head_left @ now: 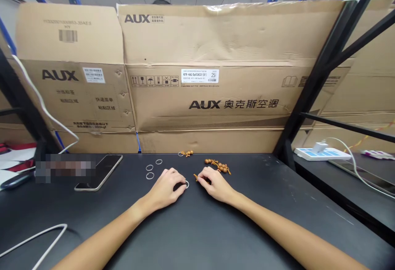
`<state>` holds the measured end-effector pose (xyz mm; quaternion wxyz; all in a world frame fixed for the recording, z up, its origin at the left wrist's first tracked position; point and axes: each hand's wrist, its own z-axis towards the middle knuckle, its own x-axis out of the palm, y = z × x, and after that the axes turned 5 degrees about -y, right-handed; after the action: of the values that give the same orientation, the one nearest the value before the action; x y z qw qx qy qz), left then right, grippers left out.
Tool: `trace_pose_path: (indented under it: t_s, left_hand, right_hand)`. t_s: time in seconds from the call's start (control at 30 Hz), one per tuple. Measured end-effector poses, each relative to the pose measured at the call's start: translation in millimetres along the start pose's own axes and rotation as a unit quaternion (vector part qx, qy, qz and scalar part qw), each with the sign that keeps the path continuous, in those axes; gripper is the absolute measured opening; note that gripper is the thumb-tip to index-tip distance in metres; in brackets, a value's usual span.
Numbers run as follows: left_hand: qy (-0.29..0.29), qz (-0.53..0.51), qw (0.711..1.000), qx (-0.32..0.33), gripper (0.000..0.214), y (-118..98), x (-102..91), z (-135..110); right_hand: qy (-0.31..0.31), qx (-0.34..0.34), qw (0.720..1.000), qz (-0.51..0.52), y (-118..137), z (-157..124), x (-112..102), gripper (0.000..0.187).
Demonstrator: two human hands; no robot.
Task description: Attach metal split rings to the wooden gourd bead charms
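Observation:
My left hand pinches a metal key ring between thumb and fingers, low over the black table. Across a small gap, my right hand has its fingers closed on an orange cord; whatever hangs from it is hidden under the palm. Behind the right hand lie several brown wooden gourd charms with orange cords. To the left of my left hand are loose key rings. At the table's back edge rests a gourd charm with a ring attached.
A phone lies at the left on the black table. White cable curves over the front left. Cardboard boxes form a wall behind. A black metal frame and a power strip are at the right.

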<state>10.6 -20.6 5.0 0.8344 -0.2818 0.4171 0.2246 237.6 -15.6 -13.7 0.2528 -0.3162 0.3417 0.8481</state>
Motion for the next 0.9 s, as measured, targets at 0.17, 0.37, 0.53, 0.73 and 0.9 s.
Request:
trace_pose_path:
  t_s: [0.17,0.37,0.53,0.73,0.9]
  left_hand:
    - [-0.011,0.016,1.000,-0.014,0.016,-1.0,3.4,-0.3]
    - [0.012,0.012,1.000,0.008,0.021,-0.4,6.8,-1.9]
    - [-0.010,-0.049,0.999,-0.011,0.022,4.0,8.3,-1.7]
    - [-0.034,-0.101,0.992,-0.068,0.022,-0.8,5.4,2.6]
    - [-0.023,-0.140,0.986,-0.092,0.025,-1.1,3.4,3.5]
  right_hand:
    - [0.003,0.008,1.000,0.018,-0.4,0.7,0.0,0.020]
    - [0.018,-0.020,0.999,0.040,-1.9,-1.2,-0.8,0.013]
    - [0.006,-0.034,0.999,0.009,2.8,-3.2,-2.4,0.023]
    - [0.012,-0.024,0.998,-0.065,4.0,-6.6,-0.2,0.006]
    - [0.022,-0.044,0.999,-0.013,6.4,-6.7,-0.6,0.006]
